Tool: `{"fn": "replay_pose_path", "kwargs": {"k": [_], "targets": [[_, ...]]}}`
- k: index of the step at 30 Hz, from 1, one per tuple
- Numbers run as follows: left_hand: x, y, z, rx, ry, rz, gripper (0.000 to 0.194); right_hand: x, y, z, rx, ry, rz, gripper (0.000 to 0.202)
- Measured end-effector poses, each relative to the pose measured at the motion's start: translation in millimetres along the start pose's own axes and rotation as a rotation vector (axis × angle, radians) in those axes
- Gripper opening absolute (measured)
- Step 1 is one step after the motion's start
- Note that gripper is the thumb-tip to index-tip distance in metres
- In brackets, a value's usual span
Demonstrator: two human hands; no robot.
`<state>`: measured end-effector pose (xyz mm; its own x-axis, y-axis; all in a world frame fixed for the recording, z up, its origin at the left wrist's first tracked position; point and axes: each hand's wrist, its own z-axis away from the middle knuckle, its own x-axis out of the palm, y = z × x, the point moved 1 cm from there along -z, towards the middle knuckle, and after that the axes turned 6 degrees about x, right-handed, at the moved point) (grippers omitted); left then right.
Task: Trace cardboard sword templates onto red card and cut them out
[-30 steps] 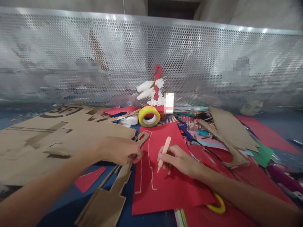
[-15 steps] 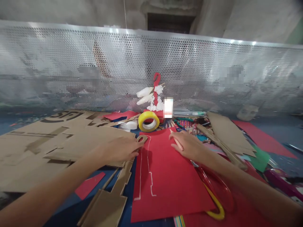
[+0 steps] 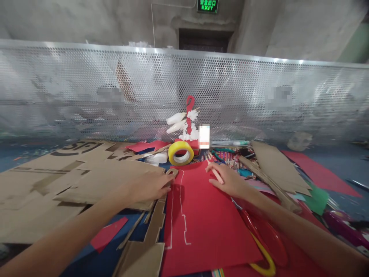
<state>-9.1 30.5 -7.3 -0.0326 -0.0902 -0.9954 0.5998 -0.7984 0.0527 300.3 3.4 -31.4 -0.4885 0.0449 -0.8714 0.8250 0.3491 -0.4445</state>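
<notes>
A red sheet (image 3: 207,219) lies in front of me with a white outline drawn along its left part. My left hand (image 3: 154,184) is closed on the looped top end of a brown cardboard cutout (image 3: 144,252), at the sheet's upper left edge. The cutout's stepped lower part spreads beside the sheet and slightly under or against its edge. My right hand (image 3: 227,179) rests over the sheet's upper right, fingers round a pale pink pen (image 3: 215,175). Red-handled scissors (image 3: 253,227) lie partly under my right forearm.
Large cardboard pieces (image 3: 100,173) cover the left. A yellow tape roll (image 3: 181,153) and a red stand with white flowers (image 3: 188,119) are beyond the sheet. Cardboard strips (image 3: 276,165) and a purple tool (image 3: 343,227) lie right. A perforated metal panel (image 3: 138,84) closes the back.
The cardboard cutout's lower part has shifted right, up to the red sheet's left edge, with my left hand still at its top. The view has tilted up slightly, showing an exit sign.
</notes>
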Motion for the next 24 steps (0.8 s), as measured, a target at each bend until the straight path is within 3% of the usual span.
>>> {"fn": "replay_pose_path", "kwargs": {"k": [7,13,18,21,24], "targets": [[-0.9,0,0,-0.025,0.000,-0.004,0.022,3,1,0,0.014,0.034,0.096,0.027],[-0.2,-2,-2,-0.013,0.019,0.019,0.022,2,5,-2,-0.026,0.086,-0.021,0.025],[1.9,-6,-2,-0.005,0.014,0.044,0.022,-26,3,-2,-0.194,0.173,-0.140,0.024],[2.2,-9,-3,0.003,-0.003,0.097,0.019,-48,4,-2,-0.208,0.184,-0.275,0.012],[1.3,-12,-7,0.012,0.010,0.226,0.024,-61,13,-4,-0.195,0.338,-0.469,0.009]]}}
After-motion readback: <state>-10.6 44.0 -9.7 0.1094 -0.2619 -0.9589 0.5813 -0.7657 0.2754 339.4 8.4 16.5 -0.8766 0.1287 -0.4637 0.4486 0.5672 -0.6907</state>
